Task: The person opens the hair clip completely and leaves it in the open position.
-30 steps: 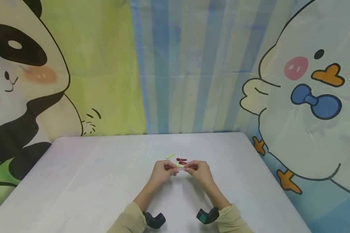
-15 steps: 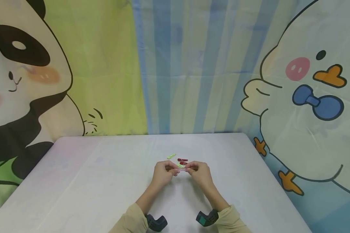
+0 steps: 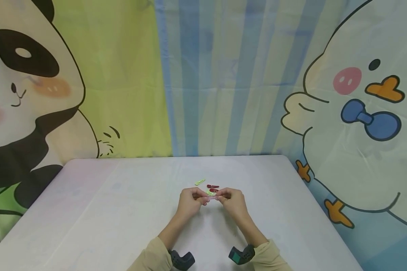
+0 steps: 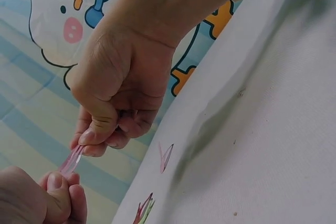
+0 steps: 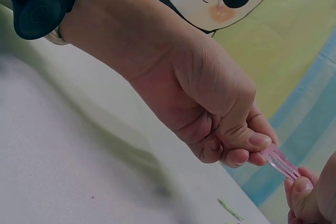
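Observation:
A pink snap hair clip (image 5: 282, 163) is stretched between my two hands above the white table. My left hand (image 3: 189, 201) pinches one end between thumb and fingers, the grip showing large in the right wrist view. At the other end my right hand (image 3: 231, 199) pinches it the same way; that hand (image 4: 123, 72) fills the upper part of the left wrist view. Whether the clip is snapped or unsnapped I cannot tell. Just beyond the hands lie red hair clips (image 3: 212, 186) and a light green hair clip (image 3: 199, 182). Another green clip (image 3: 210, 193) shows partly behind the fingers.
The white table (image 3: 115, 210) spreads around both forearms. On it, in the left wrist view, lies a pinkish clip (image 4: 166, 157) near a red and green bunch (image 4: 143, 211). A printed curtain (image 3: 217, 113) hangs behind the table's far edge.
Both hands keep their pinch on the pink hair clip and barely move. The head view has shifted slightly; the clips on the table lie as before.

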The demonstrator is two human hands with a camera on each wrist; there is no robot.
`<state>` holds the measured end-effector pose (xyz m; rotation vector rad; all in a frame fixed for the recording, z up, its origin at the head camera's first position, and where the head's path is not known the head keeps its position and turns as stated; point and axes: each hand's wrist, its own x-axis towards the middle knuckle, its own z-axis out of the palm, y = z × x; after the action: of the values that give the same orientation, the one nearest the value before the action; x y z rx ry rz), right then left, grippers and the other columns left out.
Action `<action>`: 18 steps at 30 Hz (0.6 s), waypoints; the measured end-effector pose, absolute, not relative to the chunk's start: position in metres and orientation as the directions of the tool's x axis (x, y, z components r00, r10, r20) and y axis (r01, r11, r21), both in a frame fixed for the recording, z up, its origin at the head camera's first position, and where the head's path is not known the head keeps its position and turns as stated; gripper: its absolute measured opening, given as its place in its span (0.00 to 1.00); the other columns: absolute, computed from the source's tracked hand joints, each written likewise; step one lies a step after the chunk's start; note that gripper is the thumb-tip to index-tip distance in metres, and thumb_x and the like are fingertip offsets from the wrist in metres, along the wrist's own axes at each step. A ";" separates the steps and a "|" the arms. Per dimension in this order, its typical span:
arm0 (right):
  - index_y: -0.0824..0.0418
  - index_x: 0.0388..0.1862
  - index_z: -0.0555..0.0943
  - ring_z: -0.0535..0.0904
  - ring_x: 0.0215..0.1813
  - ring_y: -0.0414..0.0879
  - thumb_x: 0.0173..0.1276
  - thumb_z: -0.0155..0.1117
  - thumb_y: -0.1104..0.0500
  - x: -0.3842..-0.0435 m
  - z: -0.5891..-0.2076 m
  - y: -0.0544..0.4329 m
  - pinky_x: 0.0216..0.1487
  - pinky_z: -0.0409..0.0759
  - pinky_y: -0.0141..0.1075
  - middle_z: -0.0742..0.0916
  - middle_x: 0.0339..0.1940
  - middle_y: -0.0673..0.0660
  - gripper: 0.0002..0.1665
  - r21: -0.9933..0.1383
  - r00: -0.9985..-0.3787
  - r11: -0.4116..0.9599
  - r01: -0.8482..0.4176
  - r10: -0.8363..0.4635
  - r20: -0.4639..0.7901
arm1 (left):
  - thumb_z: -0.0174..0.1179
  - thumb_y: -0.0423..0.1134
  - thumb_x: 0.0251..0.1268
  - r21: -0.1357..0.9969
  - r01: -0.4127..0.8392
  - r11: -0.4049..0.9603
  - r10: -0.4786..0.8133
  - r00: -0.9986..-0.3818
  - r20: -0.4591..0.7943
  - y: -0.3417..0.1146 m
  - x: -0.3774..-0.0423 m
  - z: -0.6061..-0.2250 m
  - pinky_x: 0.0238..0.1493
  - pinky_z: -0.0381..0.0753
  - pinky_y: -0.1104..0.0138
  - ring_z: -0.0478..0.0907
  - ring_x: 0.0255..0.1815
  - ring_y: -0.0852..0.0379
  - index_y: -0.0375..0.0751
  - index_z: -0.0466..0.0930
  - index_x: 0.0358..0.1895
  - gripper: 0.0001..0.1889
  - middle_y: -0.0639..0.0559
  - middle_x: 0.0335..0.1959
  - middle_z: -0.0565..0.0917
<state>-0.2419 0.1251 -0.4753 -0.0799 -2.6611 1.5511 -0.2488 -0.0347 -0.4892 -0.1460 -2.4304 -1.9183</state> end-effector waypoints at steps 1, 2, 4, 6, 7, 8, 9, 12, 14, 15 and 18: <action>0.64 0.30 0.85 0.75 0.31 0.44 0.61 0.67 0.64 -0.242 -0.475 0.125 0.32 0.73 0.32 0.86 0.30 0.55 0.02 -0.870 -0.997 0.492 0.011 0.073 0.028 | 0.67 0.25 0.52 0.969 0.101 0.227 0.049 -0.995 0.092 -0.035 -0.249 -0.489 0.22 0.74 0.72 0.80 0.21 0.60 0.35 0.83 0.26 0.03 0.45 0.24 0.86; 0.64 0.30 0.85 0.75 0.31 0.44 0.61 0.67 0.64 -0.242 -0.475 0.126 0.31 0.73 0.32 0.86 0.30 0.54 0.03 -0.871 -0.997 0.491 0.010 0.071 0.029 | 0.67 0.25 0.52 0.969 0.103 0.225 0.050 -0.994 0.094 -0.035 -0.249 -0.488 0.22 0.74 0.72 0.80 0.21 0.60 0.35 0.84 0.26 0.03 0.45 0.24 0.86; 0.65 0.30 0.84 0.74 0.31 0.44 0.60 0.67 0.65 -0.241 -0.474 0.126 0.30 0.72 0.32 0.86 0.29 0.54 0.03 -0.878 -0.997 0.479 0.004 0.066 0.032 | 0.66 0.25 0.52 0.970 0.102 0.219 0.053 -0.994 0.092 -0.035 -0.248 -0.487 0.22 0.75 0.72 0.80 0.21 0.60 0.35 0.84 0.25 0.04 0.45 0.24 0.86; 0.65 0.30 0.84 0.74 0.31 0.43 0.60 0.68 0.65 -0.241 -0.473 0.127 0.29 0.71 0.31 0.86 0.28 0.54 0.03 -0.884 -0.998 0.467 -0.002 0.061 0.035 | 0.66 0.25 0.52 0.972 0.096 0.215 0.055 -0.995 0.086 -0.034 -0.248 -0.487 0.23 0.75 0.71 0.80 0.21 0.60 0.35 0.83 0.25 0.04 0.45 0.24 0.86; 0.65 0.29 0.84 0.73 0.30 0.43 0.59 0.68 0.65 -0.241 -0.473 0.127 0.28 0.71 0.30 0.85 0.28 0.54 0.03 -0.888 -0.998 0.460 -0.003 0.059 0.034 | 0.66 0.25 0.52 0.972 0.094 0.213 0.056 -0.995 0.084 -0.034 -0.248 -0.486 0.23 0.75 0.71 0.80 0.21 0.60 0.35 0.83 0.25 0.04 0.45 0.24 0.86; 0.66 0.30 0.84 0.73 0.30 0.43 0.59 0.68 0.65 -0.240 -0.472 0.127 0.27 0.70 0.30 0.85 0.27 0.54 0.03 -0.892 -0.998 0.452 -0.002 0.058 0.032 | 0.66 0.25 0.52 0.973 0.092 0.212 0.057 -0.995 0.082 -0.034 -0.248 -0.486 0.23 0.76 0.71 0.80 0.21 0.60 0.35 0.83 0.25 0.04 0.45 0.24 0.86; 0.66 0.30 0.84 0.72 0.30 0.43 0.59 0.68 0.66 -0.240 -0.472 0.127 0.27 0.70 0.30 0.85 0.27 0.54 0.03 -0.895 -0.998 0.446 -0.005 0.053 0.032 | 0.66 0.24 0.52 0.974 0.089 0.208 0.060 -0.995 0.078 -0.034 -0.247 -0.486 0.24 0.76 0.71 0.80 0.21 0.60 0.35 0.83 0.26 0.04 0.45 0.24 0.85; 0.66 0.30 0.84 0.72 0.29 0.42 0.60 0.66 0.67 -0.239 -0.471 0.127 0.27 0.70 0.29 0.85 0.27 0.54 0.02 -0.896 -0.999 0.443 -0.012 0.036 0.031 | 0.63 0.23 0.55 0.975 0.083 0.206 0.066 -0.995 0.071 -0.034 -0.247 -0.487 0.23 0.75 0.72 0.79 0.21 0.61 0.33 0.82 0.26 0.04 0.46 0.24 0.85; 0.66 0.29 0.84 0.73 0.29 0.42 0.61 0.66 0.68 -0.238 -0.469 0.126 0.28 0.71 0.29 0.85 0.27 0.54 0.02 -0.892 -0.999 0.452 -0.022 0.026 0.038 | 0.61 0.22 0.56 0.976 0.079 0.205 0.068 -0.996 0.066 -0.034 -0.248 -0.488 0.23 0.75 0.72 0.79 0.21 0.61 0.32 0.81 0.27 0.05 0.46 0.23 0.84; 0.65 0.29 0.84 0.73 0.30 0.42 0.61 0.65 0.68 -0.238 -0.469 0.125 0.28 0.71 0.29 0.85 0.28 0.54 0.02 -0.889 -0.999 0.457 -0.029 0.021 0.043 | 0.60 0.22 0.56 0.976 0.073 0.205 0.067 -0.996 0.060 -0.034 -0.248 -0.488 0.23 0.75 0.72 0.78 0.21 0.61 0.32 0.81 0.27 0.05 0.47 0.23 0.84; 0.63 0.29 0.85 0.73 0.30 0.42 0.61 0.65 0.68 -0.239 -0.468 0.125 0.28 0.71 0.30 0.85 0.28 0.54 0.03 -0.879 -0.998 0.476 -0.037 0.024 0.055 | 0.60 0.24 0.57 0.976 0.062 0.210 0.060 -0.997 0.051 -0.034 -0.249 -0.489 0.24 0.74 0.71 0.79 0.22 0.61 0.32 0.81 0.28 0.04 0.47 0.24 0.84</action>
<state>-0.2386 0.1252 -0.4683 0.0118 -2.6466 1.5786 -0.2490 -0.0345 -0.4890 -0.1239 -2.4427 -1.9694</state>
